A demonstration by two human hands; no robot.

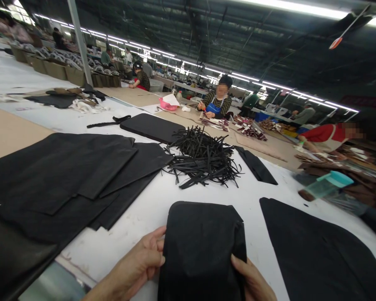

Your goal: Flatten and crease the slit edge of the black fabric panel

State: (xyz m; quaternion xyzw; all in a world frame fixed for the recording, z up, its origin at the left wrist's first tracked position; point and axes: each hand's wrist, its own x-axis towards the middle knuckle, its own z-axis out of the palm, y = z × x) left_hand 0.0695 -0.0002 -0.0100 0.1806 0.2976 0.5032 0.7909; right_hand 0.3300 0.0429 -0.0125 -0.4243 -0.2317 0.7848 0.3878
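Note:
A black fabric piece [200, 246] with rounded top corners lies at the near edge of the white table [150, 209]. My left hand [141, 261] grips its left edge, fingers curled under the cloth. At the right edge my right hand [252, 280] holds the same piece, thumb on top and fingers hidden beneath. Beyond the piece sits a heap of thin black strips [203, 156].
Stacked black fabric sheets [65, 179] spread across the left. Another black sheet [319, 251] lies at the right, a narrow black piece [257, 165] behind it. A flat black pad [152, 126] lies further back. A green-lidded container [327, 184] stands at right. Other people work at far tables.

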